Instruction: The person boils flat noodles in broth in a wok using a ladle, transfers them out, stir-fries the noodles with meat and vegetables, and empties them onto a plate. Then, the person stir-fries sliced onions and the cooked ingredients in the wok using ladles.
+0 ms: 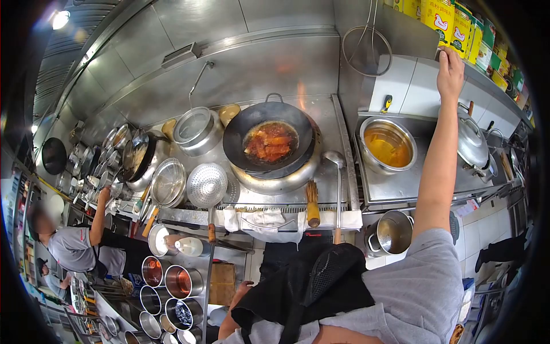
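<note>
My right arm stretches up to the right, and my right hand (450, 67) is at the edge of a metal shelf (478, 73), its fingers curled over it just below the yellow tins (438, 20). My left hand (243, 290) hangs low beside my body, mostly hidden, with nothing visible in it. On the stove in front of me sits a black wok (238, 129), where reddish-brown pieces of food (269, 142) lie in bubbling oil or sauce. A flame shows behind the wok's right rim.
A ladle (334, 159), a bamboo brush (312, 203) and a perforated skimmer (207, 184) lie along the stove front. To the right stand a pot of amber liquid (388, 146) and a lidded pot (471, 137). Another person (86, 246) works at left.
</note>
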Demonstrator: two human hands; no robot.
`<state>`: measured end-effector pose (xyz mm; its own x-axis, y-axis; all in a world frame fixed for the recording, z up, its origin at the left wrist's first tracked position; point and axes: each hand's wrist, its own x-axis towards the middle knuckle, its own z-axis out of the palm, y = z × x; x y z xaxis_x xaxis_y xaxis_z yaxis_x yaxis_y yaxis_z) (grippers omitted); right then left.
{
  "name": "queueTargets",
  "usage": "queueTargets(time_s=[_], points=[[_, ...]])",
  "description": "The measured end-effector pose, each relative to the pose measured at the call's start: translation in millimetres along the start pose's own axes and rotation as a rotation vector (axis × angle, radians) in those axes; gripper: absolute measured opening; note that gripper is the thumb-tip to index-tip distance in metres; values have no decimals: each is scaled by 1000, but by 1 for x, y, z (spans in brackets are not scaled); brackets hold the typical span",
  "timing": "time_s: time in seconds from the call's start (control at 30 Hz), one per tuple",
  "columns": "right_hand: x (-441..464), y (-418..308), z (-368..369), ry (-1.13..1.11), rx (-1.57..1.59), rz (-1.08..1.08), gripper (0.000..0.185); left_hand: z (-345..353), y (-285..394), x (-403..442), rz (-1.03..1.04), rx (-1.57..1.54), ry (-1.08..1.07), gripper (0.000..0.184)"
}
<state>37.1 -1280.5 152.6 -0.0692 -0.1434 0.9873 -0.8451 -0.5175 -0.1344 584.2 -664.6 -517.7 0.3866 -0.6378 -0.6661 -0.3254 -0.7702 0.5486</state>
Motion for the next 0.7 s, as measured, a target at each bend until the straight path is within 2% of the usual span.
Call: queueTargets(time_s=[0.7], points=[[2, 4, -8, -99, 62, 15, 26, 15, -12, -16, -13, -23, -2, 43]])
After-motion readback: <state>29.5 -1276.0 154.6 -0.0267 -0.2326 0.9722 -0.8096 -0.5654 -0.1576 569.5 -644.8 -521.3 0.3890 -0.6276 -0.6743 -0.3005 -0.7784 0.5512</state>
